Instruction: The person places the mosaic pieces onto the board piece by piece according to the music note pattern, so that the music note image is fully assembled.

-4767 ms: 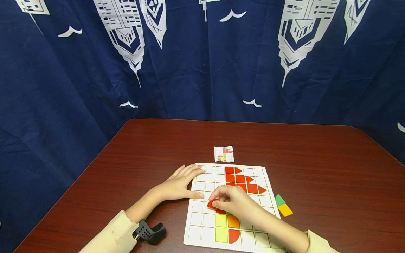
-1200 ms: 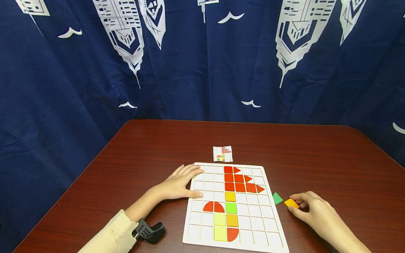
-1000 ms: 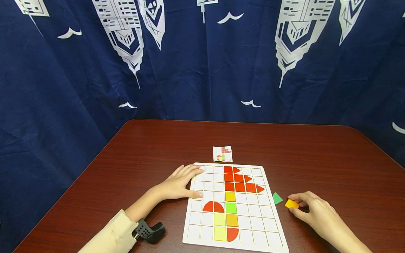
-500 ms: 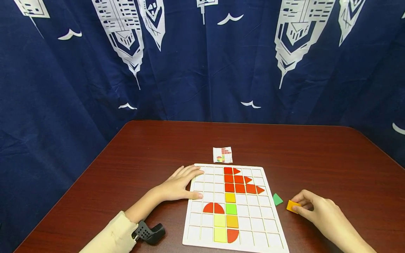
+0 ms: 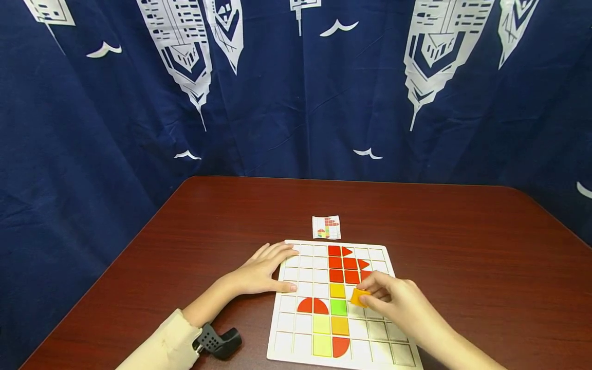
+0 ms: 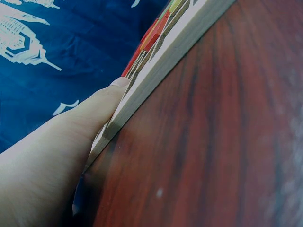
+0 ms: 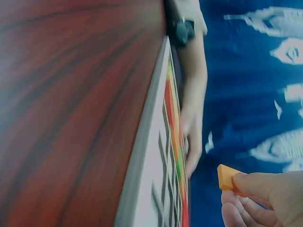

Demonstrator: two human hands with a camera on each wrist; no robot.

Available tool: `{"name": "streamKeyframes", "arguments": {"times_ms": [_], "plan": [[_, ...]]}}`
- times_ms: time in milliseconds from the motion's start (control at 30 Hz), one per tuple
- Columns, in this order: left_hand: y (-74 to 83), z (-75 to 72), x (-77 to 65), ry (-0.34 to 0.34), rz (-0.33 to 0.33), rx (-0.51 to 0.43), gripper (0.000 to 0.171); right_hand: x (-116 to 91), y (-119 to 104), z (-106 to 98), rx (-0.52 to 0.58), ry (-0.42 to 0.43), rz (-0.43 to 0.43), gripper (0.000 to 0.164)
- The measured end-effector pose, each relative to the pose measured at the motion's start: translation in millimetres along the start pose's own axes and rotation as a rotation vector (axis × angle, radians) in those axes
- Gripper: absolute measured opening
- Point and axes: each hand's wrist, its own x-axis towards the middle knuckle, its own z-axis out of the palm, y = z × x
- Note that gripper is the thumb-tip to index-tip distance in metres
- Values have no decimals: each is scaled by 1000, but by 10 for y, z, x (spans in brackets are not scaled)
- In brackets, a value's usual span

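Observation:
My right hand [image 5: 400, 306] pinches an orange square tile [image 5: 358, 298] between thumb and fingers, over the white grid board [image 5: 289, 344]. In the right wrist view the tile [image 7: 226, 177] shows as a thick block at the fingertips. Fingers spread and straight, my left hand [image 5: 259, 272] rests on the board's left edge; its thumb [image 6: 111, 97] lies along that edge in the left wrist view. On the board sit rows of red squares [image 5: 336, 263] with red triangle ends, a column of yellow, green and orange squares [image 5: 339, 326], light yellow squares [image 5: 321, 346] and red quarter-circles [image 5: 320, 306].
A small printed card [image 5: 326, 227] with a coloured grid pattern lies just beyond the board's far edge. The dark red wooden table [image 5: 231, 216] reaches back to a blue curtain [image 5: 277, 103]. A black wrist device [image 5: 219, 341] sits at my left cuff.
My right hand laid a red quarter-circle on the board, picked up the orange square from the table at right, and carried it left over the board. The left hand stays put.

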Motion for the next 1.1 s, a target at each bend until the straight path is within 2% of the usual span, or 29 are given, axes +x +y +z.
{"name": "streamKeyframes", "arguments": {"times_ms": [167,267,467,600,767,1000,1100], "plan": [[6,8,10,-1,3,-5,75,102,-191,256,109,-104,-38,9],[5,14,11,2,0,-8,75,150,-255,387,143,-133,-72,8],[-1,25,10,6,-6,-6,74,192,-323,571,205,-171,-78,7],[-1,25,7,8,-3,0,74,178,-324,642,193,-198,-93,6],[-2,24,5,8,1,0,74,161,-323,690,145,-181,-119,4],[-1,21,2,6,3,0,75,152,-329,717,208,-194,-86,9],[4,12,3,11,9,2,75,151,-328,730,151,-170,-109,8]]}}
